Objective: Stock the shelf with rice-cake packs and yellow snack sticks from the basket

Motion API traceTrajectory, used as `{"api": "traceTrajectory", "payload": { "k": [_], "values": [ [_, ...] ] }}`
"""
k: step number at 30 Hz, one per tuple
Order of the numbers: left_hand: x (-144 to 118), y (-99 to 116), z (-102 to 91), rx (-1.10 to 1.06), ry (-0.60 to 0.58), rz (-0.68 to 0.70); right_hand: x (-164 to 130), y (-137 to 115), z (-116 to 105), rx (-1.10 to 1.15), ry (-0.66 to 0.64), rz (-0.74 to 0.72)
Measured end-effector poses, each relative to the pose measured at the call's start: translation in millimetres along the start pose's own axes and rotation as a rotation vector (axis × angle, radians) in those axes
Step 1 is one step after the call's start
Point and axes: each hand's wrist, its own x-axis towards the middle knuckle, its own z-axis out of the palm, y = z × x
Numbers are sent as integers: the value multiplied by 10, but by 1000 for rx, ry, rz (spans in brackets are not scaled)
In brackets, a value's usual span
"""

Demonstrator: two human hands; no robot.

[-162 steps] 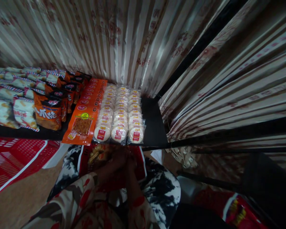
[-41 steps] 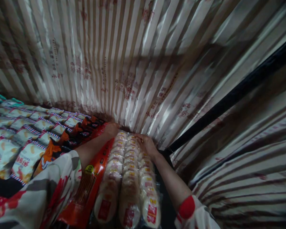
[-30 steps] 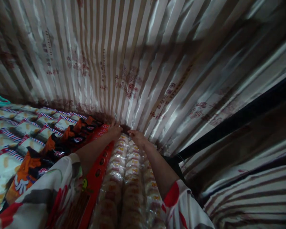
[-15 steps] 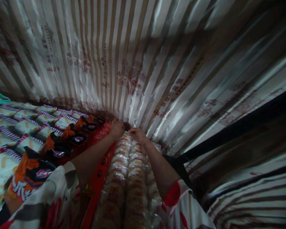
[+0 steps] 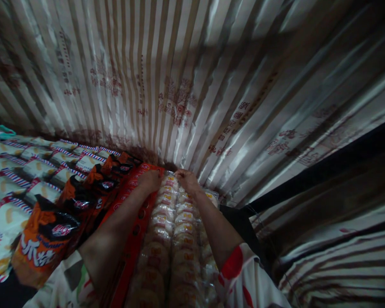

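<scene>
Rows of round, pale pastries in clear plastic wrappers point(image 5: 158, 220) run away from me down the middle. At their far end my right hand point(image 5: 186, 179) is closed in a pinch at the edge of a clear wrapper. Just to the left, my left hand point(image 5: 150, 180) rests over a long red printed package point(image 5: 137, 220), close to its far end. Its fingers look curled, and what they hold, if anything, is hidden. The picture is dim, so small details at the fingertips are blurred.
Orange-and-black snack bags point(image 5: 46, 241) stand in a row at left. Beyond them lie several white snack packets point(image 5: 38, 167) with striped edges. A striped, printed curtain point(image 5: 179, 64) hangs close behind the goods. A dark bar point(image 5: 308, 171) slants across the right.
My left hand has moved left and slightly nearer, away from the wrapped pastries and over the red package. My right hand has stayed almost in place at the far end of the row.
</scene>
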Motion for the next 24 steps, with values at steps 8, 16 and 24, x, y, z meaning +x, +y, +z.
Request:
{"api": "traceTrajectory", "payload": {
  "k": [8,16,24],
  "values": [
    [67,-27,189,-188,42,-61,6,6,16,3,-28,0],
    [51,13,236,-225,110,-83,-38,-34,-7,38,-24,-80],
    [80,17,276,-240,141,-85,-84,-105,-105,6,-143,-73]
  ]
}}
